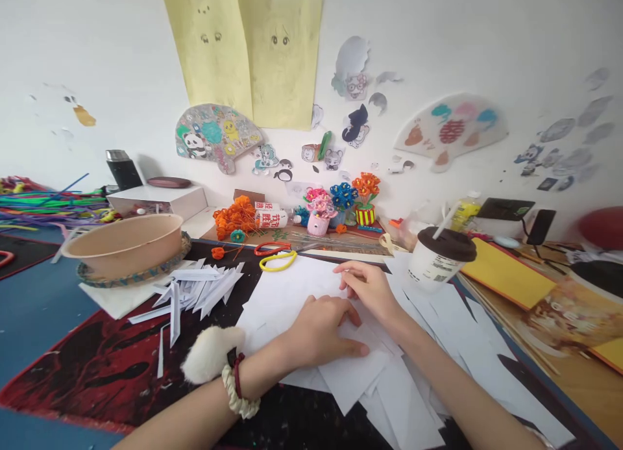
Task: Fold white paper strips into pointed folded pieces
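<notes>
My left hand [324, 330] lies over white paper sheets [287, 287], its thumb stretched out to the right and apart from the bent fingers. A cream scrunchie and a white fluffy ball [209, 356] are on that wrist. Just beyond it, my right hand [370, 287] is closed, index finger and thumb drawn together above the sheets; whatever they hold blends into the white paper. Cut paper pieces [357, 378] spread under and in front of both hands. Folded paper strips [199, 287] lie heaped to the left. Yellow-and-red-handled scissors [277, 260] rest behind the sheets.
A beige basin [124, 245] stands at the left, near several pipe cleaners [53, 203]. To the right is a lidded cup with a straw [438, 258], close to more paper [448, 326]. Pipe-cleaner flowers [321, 210] line the back by the wall.
</notes>
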Tool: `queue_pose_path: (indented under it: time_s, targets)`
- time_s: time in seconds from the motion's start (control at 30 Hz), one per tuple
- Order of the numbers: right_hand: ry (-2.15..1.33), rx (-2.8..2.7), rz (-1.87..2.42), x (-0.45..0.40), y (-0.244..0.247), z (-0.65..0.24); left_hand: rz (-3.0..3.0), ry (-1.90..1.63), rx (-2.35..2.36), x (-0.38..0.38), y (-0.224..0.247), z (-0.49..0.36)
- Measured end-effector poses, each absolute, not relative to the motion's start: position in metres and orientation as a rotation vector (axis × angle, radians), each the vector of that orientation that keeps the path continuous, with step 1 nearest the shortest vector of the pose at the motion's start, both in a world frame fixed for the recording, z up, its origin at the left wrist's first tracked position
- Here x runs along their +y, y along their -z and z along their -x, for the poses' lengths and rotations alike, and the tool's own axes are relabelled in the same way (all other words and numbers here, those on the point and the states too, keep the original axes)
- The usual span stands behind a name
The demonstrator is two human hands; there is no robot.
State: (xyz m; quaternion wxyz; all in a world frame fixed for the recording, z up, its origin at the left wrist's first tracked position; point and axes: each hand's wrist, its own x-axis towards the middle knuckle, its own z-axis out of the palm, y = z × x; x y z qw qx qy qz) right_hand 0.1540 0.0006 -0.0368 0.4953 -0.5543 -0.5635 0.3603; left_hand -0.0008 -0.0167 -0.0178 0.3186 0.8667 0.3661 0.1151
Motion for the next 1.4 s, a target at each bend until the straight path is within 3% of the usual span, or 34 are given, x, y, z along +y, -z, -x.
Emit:
queue_pose_path:
  time_s: [0.37, 0.6, 0.8, 1.1, 1.4]
  targets:
    - [-0.882, -1.264, 1.320, -0.002, 0.030, -0.156, -2.189, -0.357, 1.023, -0.019, 0.020, -0.005]
    - [-1.087, -1.130, 1.204, -0.004, 0.020, -0.160, -1.906, -0.904, 0.932, 0.003, 0.011, 0.004]
    - [-1.252, -1.257, 1.133, -0.010, 0.019, -0.156, -1.847, -1.126, 1.058, 0.018, 0.013, 0.013]
    - [-1.243, -1.241, 1.104, -0.009, 0.018, -0.161, -1.954, -1.106, 1.110, 0.017, 0.019, 0.013]
    - [-1.390, -1.245, 1.053, -0.010, 0.023, -0.155, -2.208, -1.375, 1.109, 0.011, 0.020, 0.017]
